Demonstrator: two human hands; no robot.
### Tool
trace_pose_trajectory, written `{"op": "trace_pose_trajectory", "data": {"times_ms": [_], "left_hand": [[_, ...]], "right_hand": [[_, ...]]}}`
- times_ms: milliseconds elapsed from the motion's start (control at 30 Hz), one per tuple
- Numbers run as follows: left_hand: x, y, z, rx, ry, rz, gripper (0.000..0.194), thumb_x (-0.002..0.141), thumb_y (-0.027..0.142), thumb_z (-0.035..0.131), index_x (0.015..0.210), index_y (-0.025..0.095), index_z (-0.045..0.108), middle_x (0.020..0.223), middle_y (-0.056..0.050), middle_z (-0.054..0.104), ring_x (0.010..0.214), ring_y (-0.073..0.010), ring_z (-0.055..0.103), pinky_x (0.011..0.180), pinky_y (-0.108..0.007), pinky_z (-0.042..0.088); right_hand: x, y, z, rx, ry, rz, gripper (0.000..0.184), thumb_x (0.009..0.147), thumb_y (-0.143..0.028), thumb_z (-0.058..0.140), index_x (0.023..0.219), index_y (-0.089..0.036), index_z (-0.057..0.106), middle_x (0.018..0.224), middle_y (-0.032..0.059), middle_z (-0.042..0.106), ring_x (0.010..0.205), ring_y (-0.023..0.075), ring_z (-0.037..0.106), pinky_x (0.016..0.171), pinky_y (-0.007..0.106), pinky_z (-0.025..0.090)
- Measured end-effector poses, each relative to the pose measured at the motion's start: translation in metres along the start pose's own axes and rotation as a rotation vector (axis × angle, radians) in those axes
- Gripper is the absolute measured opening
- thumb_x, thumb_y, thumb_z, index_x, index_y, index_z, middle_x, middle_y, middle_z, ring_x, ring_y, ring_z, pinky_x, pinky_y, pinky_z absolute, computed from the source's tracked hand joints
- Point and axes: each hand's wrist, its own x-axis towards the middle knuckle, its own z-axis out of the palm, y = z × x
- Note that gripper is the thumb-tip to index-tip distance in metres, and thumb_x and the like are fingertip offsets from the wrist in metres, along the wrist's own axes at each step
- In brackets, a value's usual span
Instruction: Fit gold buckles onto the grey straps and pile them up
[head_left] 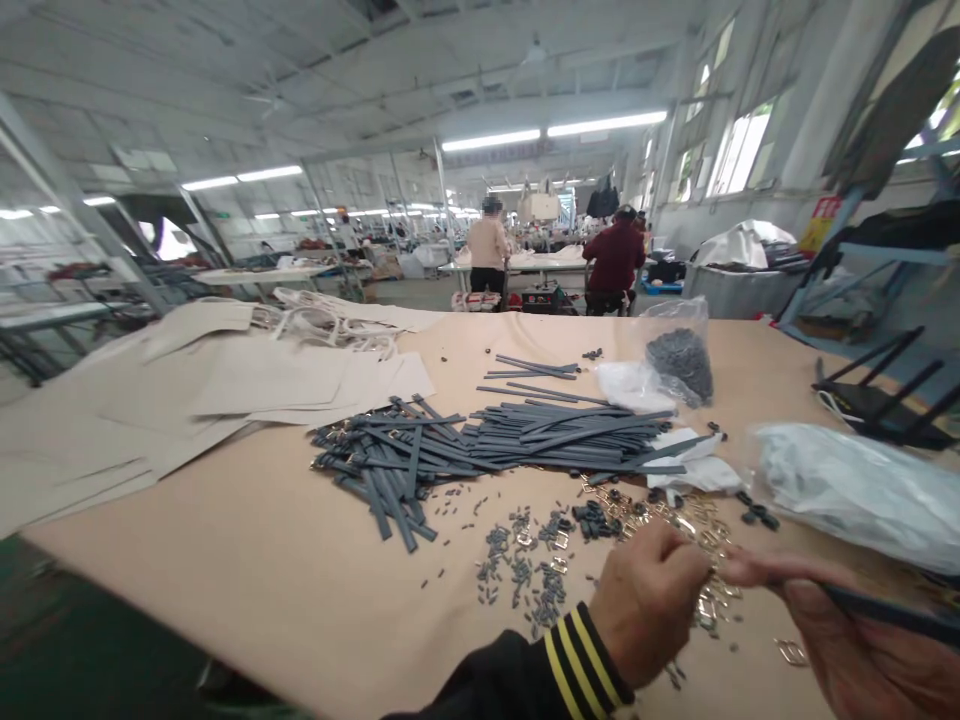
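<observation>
My left hand (645,600), in a black sleeve with yellow stripes, is curled at the lower right, its fingertips among a scatter of gold metal buckles (709,600). Whatever its fingers may pinch is hidden. My right hand (847,640) grips a dark grey strap (892,612), and its extended finger reaches toward my left hand. Small grey pieces (517,570) lie to the left of the buckles. Behind them spreads a heap of dark grey straps (570,435). A loose gold buckle (791,652) rests near my right hand.
All this lies on a wide tan-covered table (225,560). Stacked beige fabric panels (262,380) cover its left side. At right lie a clear bag of dark pieces (679,365) and a white plastic bag (855,495). Two co-workers (487,245) sit at a farther table.
</observation>
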Motion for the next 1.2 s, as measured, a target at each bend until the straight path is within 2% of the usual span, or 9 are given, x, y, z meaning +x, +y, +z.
{"op": "trace_pose_trajectory", "data": {"times_ms": [67,167,267,333,467,667,867,1067,1200], "left_hand": [[-0.007,0.008,0.003,-0.227,0.039,-0.05,0.018,0.083,0.02,0.041,0.092,0.017,0.055,0.085,-0.007,0.054,0.076,-0.0157,0.049,0.068,-0.028,0.045],[-0.018,0.005,0.006,-0.711,0.046,-0.267,0.024,0.079,0.03,0.049,0.097,0.014,0.052,0.082,-0.007,0.055,0.07,-0.0142,0.052,0.061,-0.028,0.047],[-0.032,-0.011,0.015,-1.14,0.053,-0.607,0.031,0.08,0.042,0.045,0.087,0.012,0.049,0.066,-0.001,0.052,0.05,-0.0084,0.05,0.044,-0.021,0.045],[-0.042,-0.024,0.023,-1.223,0.075,-0.768,0.033,0.078,0.046,0.046,0.078,0.013,0.047,0.056,0.002,0.05,0.042,-0.0062,0.047,0.038,-0.018,0.042],[-0.06,-0.041,0.038,-1.264,0.097,-0.934,0.037,0.075,0.049,0.048,0.071,0.013,0.047,0.052,0.002,0.052,0.037,-0.005,0.046,0.034,-0.014,0.038],[-0.069,-0.047,0.044,-1.205,0.069,-1.016,0.036,0.076,0.047,0.048,0.065,0.014,0.045,0.046,0.003,0.052,0.032,-0.0052,0.046,0.028,-0.012,0.034],[-0.069,-0.048,0.046,-1.184,0.053,-1.01,0.039,0.075,0.05,0.048,0.061,0.014,0.045,0.044,0.003,0.051,0.032,-0.0063,0.047,0.029,-0.013,0.034],[-0.067,-0.046,0.047,-1.148,-0.055,-1.0,0.037,0.077,0.049,0.042,0.063,0.015,0.042,0.045,0.003,0.049,0.036,-0.007,0.045,0.035,-0.017,0.035],[-0.067,-0.042,0.039,-0.682,0.117,-0.781,0.019,0.078,0.035,0.046,0.075,0.017,0.048,0.067,-0.001,0.054,0.062,-0.014,0.054,0.057,-0.028,0.045]], "right_hand": [[-0.002,0.0,-0.009,-0.08,-0.095,-0.007,0.026,0.083,-0.041,0.041,0.102,-0.028,0.054,0.07,0.0025,0.061,0.069,0.0192,0.06,0.07,0.028,0.05],[-0.006,0.005,-0.009,-0.147,-0.452,0.103,0.036,0.084,-0.042,0.037,0.115,-0.027,0.046,0.056,0.0006,0.056,0.052,0.0165,0.056,0.051,0.023,0.046],[-0.011,0.007,0.009,-0.144,-0.702,0.165,0.031,0.087,-0.038,0.03,0.103,-0.023,0.051,0.05,-0.0007,0.051,0.046,0.0155,0.051,0.048,0.024,0.041],[-0.015,0.008,0.024,-0.029,-0.747,0.148,0.028,0.088,-0.035,0.03,0.095,-0.021,0.053,0.053,-0.0013,0.051,0.049,0.0144,0.051,0.055,0.024,0.042],[-0.02,0.023,0.044,0.135,-0.867,0.279,0.03,0.088,-0.034,0.033,0.073,-0.018,0.053,0.054,-0.0024,0.053,0.049,0.0107,0.049,0.052,0.021,0.04],[-0.027,0.046,0.056,0.379,-0.833,0.45,0.017,0.083,-0.03,0.045,0.081,-0.015,0.053,0.066,-0.002,0.056,0.048,0.0066,0.047,0.046,0.017,0.036],[-0.033,0.053,0.07,0.532,-0.759,0.531,0.012,0.078,-0.027,0.052,0.077,-0.016,0.049,0.056,-0.006,0.049,0.043,0.0052,0.041,0.04,0.015,0.03],[-0.036,0.049,0.077,0.732,-0.751,0.52,0.02,0.077,-0.034,0.054,0.079,-0.014,0.053,0.065,-0.0002,0.059,0.047,0.0057,0.044,0.042,0.016,0.03],[-0.038,0.05,0.08,0.726,-0.682,0.585,0.02,0.075,-0.034,0.057,0.078,-0.015,0.051,0.063,-0.0016,0.059,0.045,0.0051,0.044,0.039,0.015,0.029]]}}
